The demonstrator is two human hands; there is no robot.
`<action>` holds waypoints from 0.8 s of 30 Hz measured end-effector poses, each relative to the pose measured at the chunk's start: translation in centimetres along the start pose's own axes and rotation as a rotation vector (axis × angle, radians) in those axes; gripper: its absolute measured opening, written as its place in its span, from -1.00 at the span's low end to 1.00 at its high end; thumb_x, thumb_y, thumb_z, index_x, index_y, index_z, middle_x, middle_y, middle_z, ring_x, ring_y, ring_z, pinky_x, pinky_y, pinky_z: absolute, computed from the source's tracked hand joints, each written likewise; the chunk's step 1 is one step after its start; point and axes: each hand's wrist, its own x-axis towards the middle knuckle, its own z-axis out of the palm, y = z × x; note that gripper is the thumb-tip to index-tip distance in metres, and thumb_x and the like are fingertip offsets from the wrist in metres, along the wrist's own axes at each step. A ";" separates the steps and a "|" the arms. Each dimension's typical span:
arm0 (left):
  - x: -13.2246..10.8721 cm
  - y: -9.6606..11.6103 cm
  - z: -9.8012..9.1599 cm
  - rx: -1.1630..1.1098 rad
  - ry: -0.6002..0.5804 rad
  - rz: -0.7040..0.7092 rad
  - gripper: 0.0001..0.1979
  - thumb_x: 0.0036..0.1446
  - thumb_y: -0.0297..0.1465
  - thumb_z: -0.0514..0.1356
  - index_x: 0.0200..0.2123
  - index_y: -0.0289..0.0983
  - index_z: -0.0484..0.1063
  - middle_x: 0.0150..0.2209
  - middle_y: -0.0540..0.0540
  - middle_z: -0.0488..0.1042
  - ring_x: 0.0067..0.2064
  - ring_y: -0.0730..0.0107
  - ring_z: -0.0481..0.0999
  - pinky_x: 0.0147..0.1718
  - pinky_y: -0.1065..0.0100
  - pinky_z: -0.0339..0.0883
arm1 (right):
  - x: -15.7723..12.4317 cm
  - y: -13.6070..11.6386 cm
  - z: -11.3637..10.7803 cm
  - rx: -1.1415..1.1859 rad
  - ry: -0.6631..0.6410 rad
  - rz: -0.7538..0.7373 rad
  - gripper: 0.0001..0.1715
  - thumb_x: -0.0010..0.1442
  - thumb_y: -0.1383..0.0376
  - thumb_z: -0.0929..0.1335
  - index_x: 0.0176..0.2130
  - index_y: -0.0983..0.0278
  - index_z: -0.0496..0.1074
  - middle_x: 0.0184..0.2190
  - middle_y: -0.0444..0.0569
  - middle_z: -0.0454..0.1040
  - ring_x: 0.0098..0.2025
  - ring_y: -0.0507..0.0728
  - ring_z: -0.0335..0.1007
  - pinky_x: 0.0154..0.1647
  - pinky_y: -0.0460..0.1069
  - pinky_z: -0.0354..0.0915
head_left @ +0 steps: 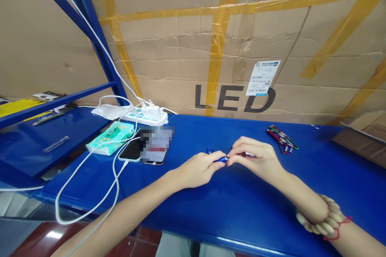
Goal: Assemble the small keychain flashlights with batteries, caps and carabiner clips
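My left hand (200, 168) and my right hand (255, 156) meet over the blue table (235, 204). Together they pinch a small blue pen-like keychain (221, 159) with a blue clip ring at its left end. The left fingers are closed on the blue end. The right fingers are closed on the silvery-red end. A bundle of similar coloured pen keychains (282, 138) with carabiners lies on the table behind my right hand, untouched.
Two phones (141, 150) lie left of my hands, charging by white cables (90, 192) from a white power strip (144, 115). A green tissue pack (110, 137) sits beside them. A big "LED" cardboard box (235, 48) backs the table. Blue shelving (45, 128) stands left.
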 end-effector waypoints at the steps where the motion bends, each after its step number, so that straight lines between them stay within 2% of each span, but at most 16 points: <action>1: 0.0 0.0 0.0 0.016 0.007 -0.013 -0.73 0.29 -0.31 -0.14 -0.12 -0.22 0.29 -0.30 -0.05 0.44 -0.33 0.39 0.44 -0.34 0.43 0.21 | 0.0 -0.1 0.2 0.007 0.013 0.014 -0.66 0.12 0.05 0.34 -0.49 0.22 0.51 -0.52 -0.04 0.44 -0.50 0.04 0.34 -0.49 -0.06 0.28; 5: 0.0 0.0 0.0 0.097 0.029 -0.051 -0.76 0.28 -0.33 -0.13 -0.15 -0.20 0.29 -0.33 -0.04 0.47 -0.32 0.34 0.48 -0.37 0.42 0.21 | 0.2 -0.2 0.7 0.026 0.045 0.096 -0.63 0.09 0.03 0.36 -0.54 0.25 0.47 -0.55 -0.04 0.43 -0.56 0.01 0.28 -0.57 -0.07 0.23; 8: 0.4 0.2 0.1 0.132 0.075 -0.069 -0.77 0.28 -0.33 -0.13 -0.15 -0.20 0.28 -0.28 -0.04 0.48 -0.27 0.32 0.50 -0.37 0.42 0.22 | 0.4 -0.1 0.9 0.057 0.055 0.217 -0.60 0.06 0.01 0.37 -0.56 0.26 0.44 -0.56 -0.05 0.43 -0.57 0.01 0.28 -0.60 -0.10 0.22; 10: 0.7 0.2 0.2 0.125 0.123 -0.115 -0.77 0.28 -0.32 -0.14 -0.12 -0.19 0.25 -0.27 -0.04 0.48 -0.26 0.33 0.50 -0.35 0.41 0.23 | 0.4 0.1 1.1 0.083 0.051 0.319 -0.62 0.09 0.01 0.33 -0.45 0.27 0.45 -0.53 -0.05 0.44 -0.56 0.01 0.31 -0.59 -0.10 0.25; 13: 1.2 0.0 0.1 0.072 0.207 -0.245 -0.75 0.29 -0.27 -0.17 -0.11 -0.18 0.21 -0.40 0.01 0.46 -0.37 0.36 0.48 -0.40 0.41 0.23 | 0.2 0.5 1.6 0.075 0.020 0.393 -0.60 0.22 0.05 0.21 -0.20 0.28 0.44 -0.41 -0.02 0.49 -0.52 0.02 0.37 -0.54 -0.09 0.31; 15: 1.4 -0.5 -0.2 0.033 0.282 -0.340 -0.74 0.29 -0.24 -0.19 -0.15 -0.18 0.20 -0.48 0.04 0.42 -0.43 0.38 0.44 -0.45 0.42 0.21 | -0.1 0.8 2.1 -0.039 -0.027 0.333 -0.62 0.26 0.13 0.18 -0.12 0.27 0.42 -0.29 0.02 0.50 -0.42 0.06 0.42 -0.43 -0.05 0.35; 19: 1.5 -1.6 -0.7 0.016 0.381 -0.479 -0.73 0.29 -0.24 -0.23 -0.23 -0.21 0.16 -0.52 0.03 0.38 -0.47 0.38 0.41 -0.44 0.39 0.21 | -0.6 1.5 3.3 -0.317 -0.200 0.084 -0.72 0.23 0.27 0.25 -0.10 0.26 0.44 -0.13 0.05 0.48 -0.12 0.19 0.39 -0.11 0.10 0.33; 21: 1.6 -1.8 -0.7 0.026 0.357 -0.517 -0.73 0.29 -0.23 -0.25 -0.23 -0.22 0.13 -0.50 0.00 0.40 -0.46 0.35 0.43 -0.44 0.38 0.21 | -0.7 1.8 3.7 -0.363 -0.258 0.045 -0.78 0.22 0.31 0.26 -0.18 0.26 0.46 -0.19 0.03 0.50 -0.14 0.17 0.39 -0.11 0.09 0.32; 24: 1.6 -1.3 -0.4 0.082 0.275 -0.529 -0.74 0.27 -0.20 -0.22 -0.23 -0.21 0.11 -0.45 -0.05 0.45 -0.40 0.27 0.50 -0.45 0.36 0.22 | -0.6 1.6 3.7 -0.382 -0.280 0.072 -0.87 0.18 0.34 0.29 -0.31 0.26 0.46 -0.30 -0.01 0.49 -0.24 0.13 0.41 -0.20 0.03 0.32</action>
